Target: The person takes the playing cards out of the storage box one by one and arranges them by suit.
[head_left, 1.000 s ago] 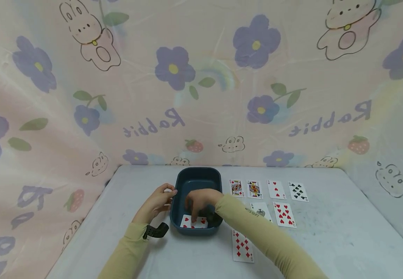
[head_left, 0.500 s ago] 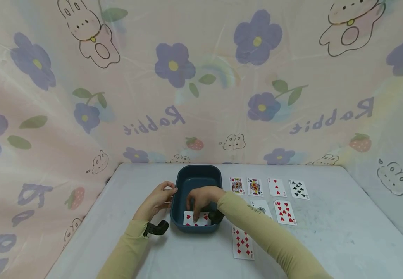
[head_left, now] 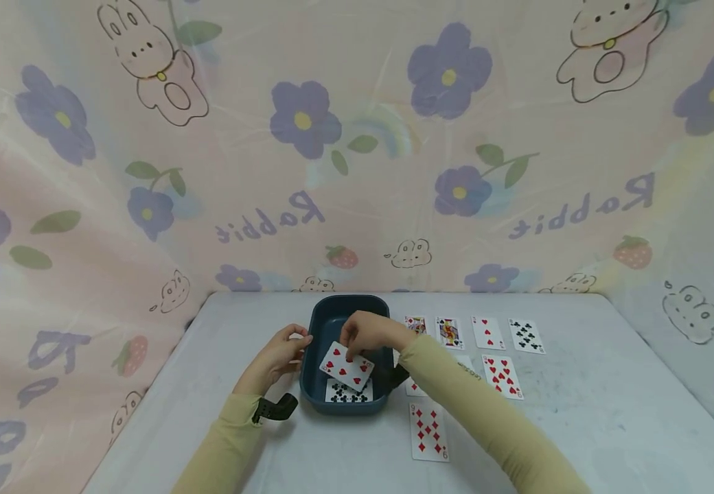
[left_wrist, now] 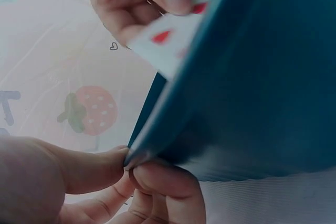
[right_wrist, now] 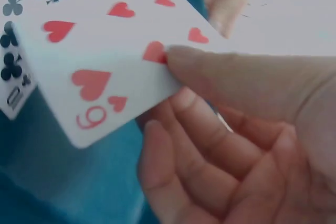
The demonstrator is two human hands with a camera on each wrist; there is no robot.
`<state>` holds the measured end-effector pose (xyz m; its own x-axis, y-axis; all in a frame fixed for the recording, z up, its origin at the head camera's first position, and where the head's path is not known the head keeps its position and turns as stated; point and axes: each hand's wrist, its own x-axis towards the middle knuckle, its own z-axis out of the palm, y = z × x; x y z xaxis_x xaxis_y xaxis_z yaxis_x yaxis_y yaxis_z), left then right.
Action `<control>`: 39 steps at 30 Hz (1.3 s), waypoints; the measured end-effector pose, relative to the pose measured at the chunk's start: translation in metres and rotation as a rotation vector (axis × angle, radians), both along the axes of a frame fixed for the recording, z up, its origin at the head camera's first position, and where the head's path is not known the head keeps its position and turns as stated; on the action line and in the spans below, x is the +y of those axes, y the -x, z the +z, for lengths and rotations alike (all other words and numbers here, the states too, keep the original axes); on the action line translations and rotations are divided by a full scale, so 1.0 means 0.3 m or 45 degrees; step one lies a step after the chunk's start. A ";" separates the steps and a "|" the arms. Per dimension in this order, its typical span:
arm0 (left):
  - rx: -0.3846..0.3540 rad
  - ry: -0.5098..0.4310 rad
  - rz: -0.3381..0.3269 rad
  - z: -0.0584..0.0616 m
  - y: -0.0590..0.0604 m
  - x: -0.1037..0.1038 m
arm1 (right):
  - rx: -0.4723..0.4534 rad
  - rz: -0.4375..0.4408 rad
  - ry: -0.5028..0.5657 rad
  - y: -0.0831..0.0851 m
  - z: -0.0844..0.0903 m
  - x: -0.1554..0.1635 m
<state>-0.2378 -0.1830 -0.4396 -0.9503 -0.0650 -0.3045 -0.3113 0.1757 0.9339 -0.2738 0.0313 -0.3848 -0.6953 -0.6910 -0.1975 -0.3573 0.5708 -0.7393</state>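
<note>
My right hand [head_left: 369, 333] pinches the six of hearts [right_wrist: 94, 51], a playing card, between thumb and fingers. The card is tilted and sits over the dark blue plastic box [head_left: 347, 410]. Beneath it in the box lies a clubs card, the ten of clubs [right_wrist: 17, 51], partly covered. My left hand [head_left: 279, 358] grips the box's left rim, thumb on one side and curled fingers on the other, as the left wrist view shows. In that same view a corner of the six of hearts [left_wrist: 170, 38] pokes out above the rim.
Right of the box, face-up cards lie in rows, among them a three of hearts [head_left: 488, 333], a clubs card [head_left: 526, 336] and a hearts card [head_left: 502, 377]. A nine of diamonds [head_left: 428, 432] lies nearer. My right forearm hides some cards. A patterned curtain [head_left: 357, 171] encloses the white table.
My right hand has lifted the six of hearts from the box's near end and tilted it, uncovering the clubs card. The left hand keeps its grip on the rim.
</note>
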 end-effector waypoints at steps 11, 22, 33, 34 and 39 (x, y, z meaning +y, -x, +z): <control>0.010 -0.007 -0.015 -0.001 -0.003 -0.001 | -0.059 -0.184 0.293 -0.020 0.070 0.197; 0.009 0.002 -0.027 0.008 -0.004 -0.007 | -0.106 -0.296 0.393 -0.121 0.064 0.489; 0.044 -0.002 -0.035 0.008 -0.004 -0.016 | -0.183 -0.560 0.416 -0.252 -0.026 0.774; 0.045 -0.004 -0.035 0.008 -0.005 -0.018 | -0.200 -0.568 0.420 -0.263 -0.036 0.794; 0.025 -0.021 -0.031 0.007 -0.003 -0.025 | -0.254 -0.567 0.404 -0.310 -0.089 0.875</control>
<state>-0.2370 -0.1906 -0.4375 -0.9574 -0.0367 -0.2865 -0.2885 0.1674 0.9427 -0.1809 0.2939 -0.4115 -0.9033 -0.3870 -0.1853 0.0302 0.3735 -0.9271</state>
